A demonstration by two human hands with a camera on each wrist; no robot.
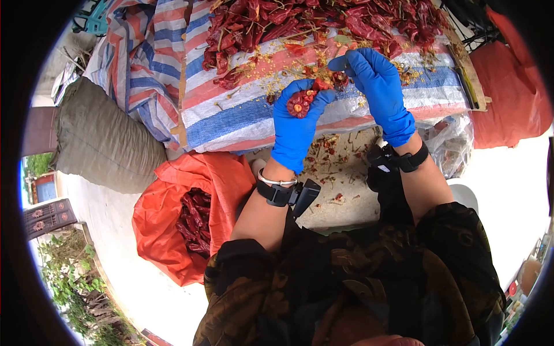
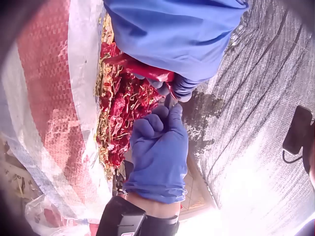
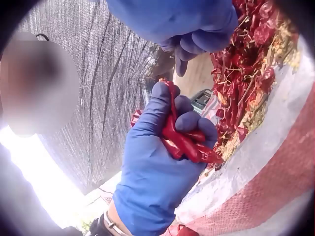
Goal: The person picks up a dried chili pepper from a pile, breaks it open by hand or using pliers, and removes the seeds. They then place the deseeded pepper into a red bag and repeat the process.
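My left hand (image 1: 297, 118), in a blue glove, grips several dried red chili peppers (image 3: 179, 140); in the head view their round ends (image 1: 299, 108) show above the fingers. One chili's narrow end points up from between thumb and forefinger in the right wrist view. My right hand (image 1: 378, 86), also blue-gloved, is just beside that end. Its thumb and forefinger come together near the chili's tip in the left wrist view, the other fingers curled in. The fingertips look dark, and I cannot tell whether anything is pinched there.
A heap of dried chilies (image 1: 323, 20) lies on a striped woven sheet (image 1: 231, 121), with yellow seeds (image 1: 271, 72) scattered in front. An open red sack (image 1: 167, 230) of chilies stands at lower left, below a full grey-green sack (image 1: 104, 135). A red bag (image 1: 508, 92) is at right.
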